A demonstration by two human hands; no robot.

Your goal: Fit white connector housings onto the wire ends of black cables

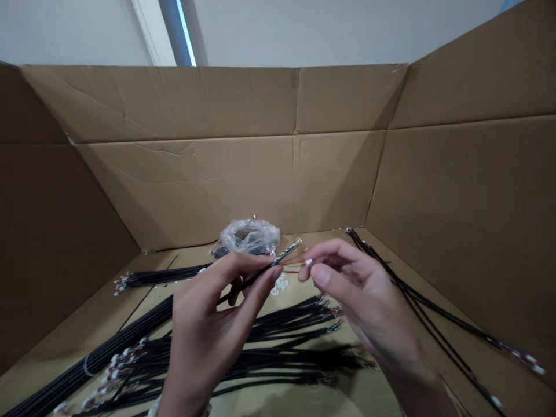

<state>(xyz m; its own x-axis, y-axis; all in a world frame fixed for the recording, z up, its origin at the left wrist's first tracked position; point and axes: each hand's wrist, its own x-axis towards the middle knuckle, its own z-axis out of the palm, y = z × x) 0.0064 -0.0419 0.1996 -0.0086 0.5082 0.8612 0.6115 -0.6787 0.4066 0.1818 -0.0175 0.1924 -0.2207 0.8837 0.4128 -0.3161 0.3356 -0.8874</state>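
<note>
Near the middle of the head view, my left hand (221, 307) pinches a black cable (245, 285) close to its stripped end. Thin coloured wires (289, 250) fan out beyond its fingertips, some twisted together and some orange or red. Just to the right, my right hand (358, 289) holds a small white connector (308, 263) between thumb and fingers. The orange wires reach toward that connector; whether they are inside it is too small to tell. Behind and below my hands lies a little pile of white connectors (280, 284).
Cardboard walls (195, 168) surround the work surface. A clear plastic bag (249, 234) sits at the back. Black cable bundles lie at the left (125, 339), below my hands (278, 362) and along the right (434, 307), many with white connectors on their ends.
</note>
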